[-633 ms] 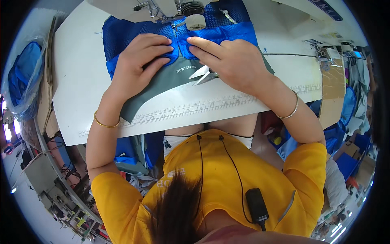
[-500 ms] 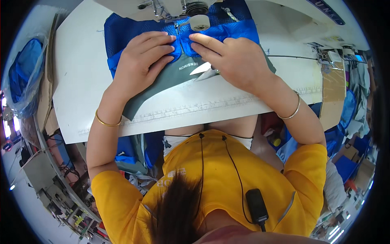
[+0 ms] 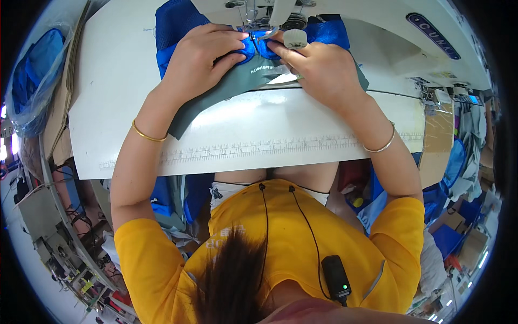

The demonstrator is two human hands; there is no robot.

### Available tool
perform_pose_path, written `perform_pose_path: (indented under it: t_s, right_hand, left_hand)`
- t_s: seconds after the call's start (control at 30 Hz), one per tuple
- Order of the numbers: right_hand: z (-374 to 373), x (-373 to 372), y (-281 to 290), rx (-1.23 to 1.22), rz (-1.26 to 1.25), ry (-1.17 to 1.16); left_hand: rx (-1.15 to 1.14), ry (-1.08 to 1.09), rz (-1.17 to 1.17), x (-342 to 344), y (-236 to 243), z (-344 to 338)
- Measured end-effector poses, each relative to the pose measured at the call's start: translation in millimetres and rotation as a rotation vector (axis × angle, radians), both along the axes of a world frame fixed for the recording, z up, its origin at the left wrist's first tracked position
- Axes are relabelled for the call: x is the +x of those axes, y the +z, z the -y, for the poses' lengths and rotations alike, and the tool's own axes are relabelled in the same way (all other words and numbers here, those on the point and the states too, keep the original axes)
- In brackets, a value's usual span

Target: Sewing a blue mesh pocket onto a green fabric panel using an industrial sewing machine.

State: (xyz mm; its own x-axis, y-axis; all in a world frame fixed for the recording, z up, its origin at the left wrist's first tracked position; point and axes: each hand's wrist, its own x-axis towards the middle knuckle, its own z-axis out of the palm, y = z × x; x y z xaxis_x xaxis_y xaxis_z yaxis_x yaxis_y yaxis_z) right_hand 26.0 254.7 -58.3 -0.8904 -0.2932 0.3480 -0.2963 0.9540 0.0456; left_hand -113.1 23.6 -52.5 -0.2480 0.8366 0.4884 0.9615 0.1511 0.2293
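Note:
A blue and grey-green fabric piece (image 3: 244,82), with mesh at its far side, lies on the white machine table under the sewing machine's needle area (image 3: 258,22). My left hand (image 3: 202,62) is closed on its blue edge, fingertips left of the presser foot. Opposite, my right hand (image 3: 330,70) presses the blue fabric close to the needle with its fingers. Scissors (image 3: 283,79) with bright blades stick out from under my right palm, their handles hidden. Between my fingertips, two rounded blue parts meet at a dark gap.
The machine arm (image 3: 372,27) reaches over the table from the right, with a round white knob (image 3: 295,38) above my right fingers. A ruler strip (image 3: 237,150) runs along the table's near edge. A clear bag of blue fabric (image 3: 40,75) hangs at left; cardboard (image 3: 438,135) stands at right.
Both hands have pushed the fabric away from me, so its blue edges now lie under the needle area. The scissors moved along under my right palm. The whole view has shifted slightly.

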Motion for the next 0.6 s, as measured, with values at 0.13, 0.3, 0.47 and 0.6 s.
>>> perform_pose_path:
  t_s: [0.13,0.3,0.47,0.6]
  right_hand:
    - [-1,0,-1,0.003,0.004,-0.021]
    - [-2,-4,-1,-0.015,-0.011,-0.003]
    - [2,7,-6,-0.077,-0.009,0.034]
    - [2,15,-5,-0.128,0.021,0.052]
  left_hand:
    - [0.011,0.011,0.01,4,0,-4]
    - [0.01,0.05,-0.013,4,0,-5]
    - [-0.017,-0.022,-0.004,10,5,-3]
    - [0.044,0.02,-0.071,24,5,-5]
